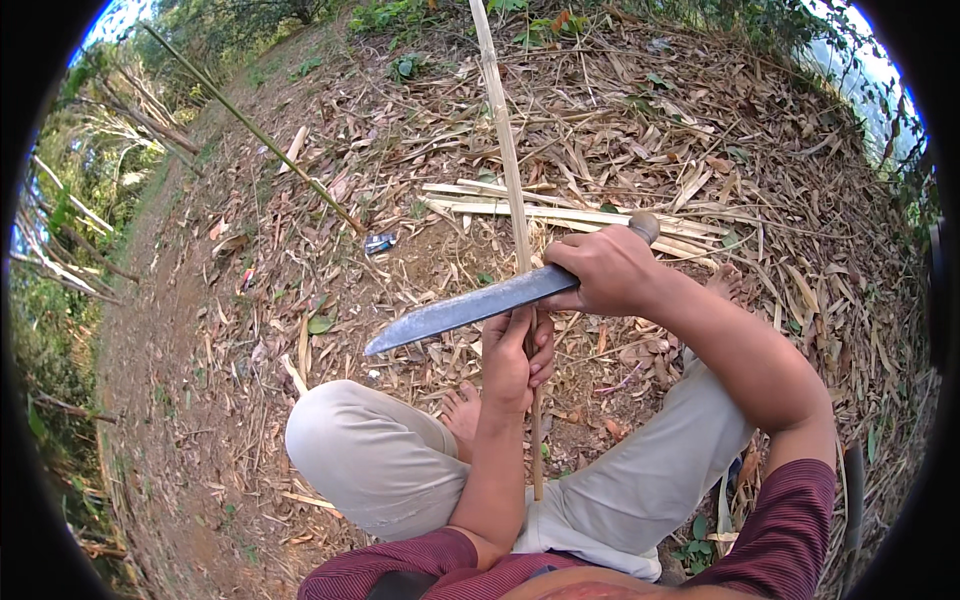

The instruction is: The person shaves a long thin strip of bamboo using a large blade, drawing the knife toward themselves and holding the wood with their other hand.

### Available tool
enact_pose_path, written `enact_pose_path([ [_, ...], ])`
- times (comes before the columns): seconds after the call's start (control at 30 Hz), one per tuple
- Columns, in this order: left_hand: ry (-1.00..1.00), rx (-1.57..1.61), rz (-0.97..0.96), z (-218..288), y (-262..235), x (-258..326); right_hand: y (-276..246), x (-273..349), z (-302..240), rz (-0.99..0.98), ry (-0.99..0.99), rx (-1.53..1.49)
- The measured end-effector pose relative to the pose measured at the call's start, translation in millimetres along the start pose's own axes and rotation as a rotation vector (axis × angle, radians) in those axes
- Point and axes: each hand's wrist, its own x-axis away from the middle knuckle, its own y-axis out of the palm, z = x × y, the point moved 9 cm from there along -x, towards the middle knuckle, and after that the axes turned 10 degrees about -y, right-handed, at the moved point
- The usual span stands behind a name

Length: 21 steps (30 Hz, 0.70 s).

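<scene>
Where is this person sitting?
Probably outdoors on a bamboo-grove slope: bare brown dirt ground strewn with dry leaves, split pale bamboo strips lying ahead, and green bushes at the edge.

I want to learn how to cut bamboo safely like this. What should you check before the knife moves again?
1. Right hand firmly around the knife handle: ok.
2. Left hand gripping the bamboo strip: ok.
3. Left-hand fingers away from the blade: not ok, they sit right under it.
4. Bare foot away from the blade's path: cannot tell; it lies close below.
5. Blade edge set on the strip: cannot tell.
6. Nobody else nearby: ok, no one in view.
</scene>
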Motion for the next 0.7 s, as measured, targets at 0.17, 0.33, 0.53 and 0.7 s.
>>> enact_pose_path([
  [0.17,0.037,-0.024,0.020,-5,-2,-7,11,2,0,0.102,0.273,-0.566],
  [0.33,0.011,-0.349,0.116,-17,-37,-16,22,7,11,0.142,0.418,-0.724],
  [0.53,-0.315,-2.040,0.621,-29,-143,35,14,33,49,0.289,0.620,-0.752],
  [0.7,-0.373,-2.247,0.892,-146,-325,50,46,32,60,0.292,0.649,-0.798],
])
